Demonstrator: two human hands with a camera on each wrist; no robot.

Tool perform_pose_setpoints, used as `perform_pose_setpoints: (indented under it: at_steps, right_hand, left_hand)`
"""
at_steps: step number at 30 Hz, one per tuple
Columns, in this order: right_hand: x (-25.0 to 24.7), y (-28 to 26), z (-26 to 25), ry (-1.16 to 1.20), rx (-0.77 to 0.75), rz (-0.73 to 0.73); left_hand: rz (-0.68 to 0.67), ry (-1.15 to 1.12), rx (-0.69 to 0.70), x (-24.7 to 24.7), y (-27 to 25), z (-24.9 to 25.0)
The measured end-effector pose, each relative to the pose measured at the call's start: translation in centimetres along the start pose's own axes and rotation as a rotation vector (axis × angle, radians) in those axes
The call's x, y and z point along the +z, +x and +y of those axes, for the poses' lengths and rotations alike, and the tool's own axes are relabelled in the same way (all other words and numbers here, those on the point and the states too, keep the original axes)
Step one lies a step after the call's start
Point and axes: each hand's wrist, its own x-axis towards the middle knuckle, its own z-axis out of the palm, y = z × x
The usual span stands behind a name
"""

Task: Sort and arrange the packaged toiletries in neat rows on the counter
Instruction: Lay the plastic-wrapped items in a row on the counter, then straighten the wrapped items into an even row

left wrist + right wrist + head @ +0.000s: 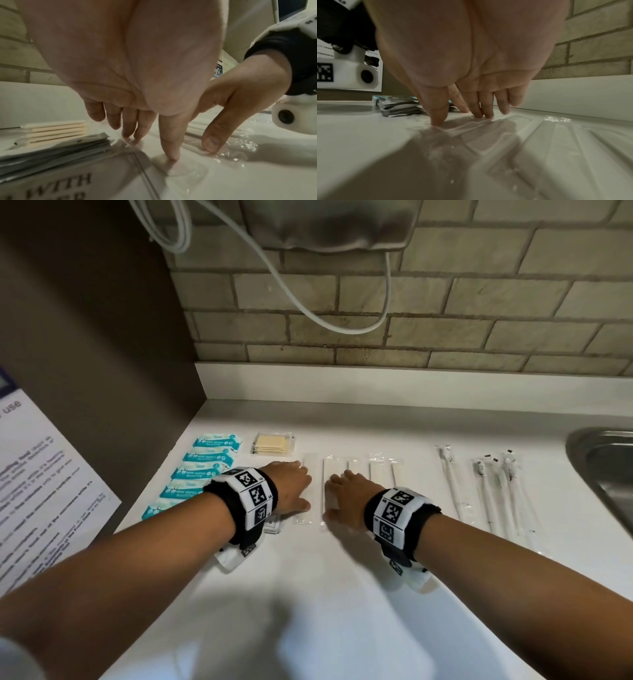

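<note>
Centre of the frame, a row of long clear-wrapped white sticks [342,470] lies side by side on the white counter [308,594]. The left hand [289,486] is spread flat, fingertips [171,154] pressing the leftmost wrapper; the right hand [346,494] is flat beside it, fingers [439,119] straight and pressing the next wrappers, gripping nothing. To the left, teal wipe packets [202,470] run in a column toward the lower left. Above the left hand sits a clear pack of pale yellow sheets [274,444]. On the right, wrapped toothbrushes [493,491] lie in a row, near the steel sink [603,460] at the frame's right edge.
</note>
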Motion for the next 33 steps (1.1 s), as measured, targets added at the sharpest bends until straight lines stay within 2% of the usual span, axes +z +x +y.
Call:
perform_pose_setpoints:
  at_steps: [17,23,27,30,33]
  right_hand:
    - [0.3,0.4,-0.3,0.11,0.055,0.004]
    - [0.2,-0.6,0.6,0.166,0.003,0.072]
    - [-0.4,-2.8,4.0,0.223,0.09,0.179]
    - [-0.7,-5.4,8.7,0.255,0.234,0.248]
    - [-0.4,-8.2,14.1,0.185,0.355,0.233]
  left_hand:
    - [0.038,-0.067,0.013,0.2,-0.4,0.0]
    - [0.042,-0.129,-0.006,-1.3,-0.6,0.5]
    - [0.154,-0.235,-0.008,-3.9,0.2,2.6]
    - [0.238,-0.294,0.06,-6.4,1.3,5.9]
    - [0.265,-0.298,0.151,-8.2,3.3,10.4]
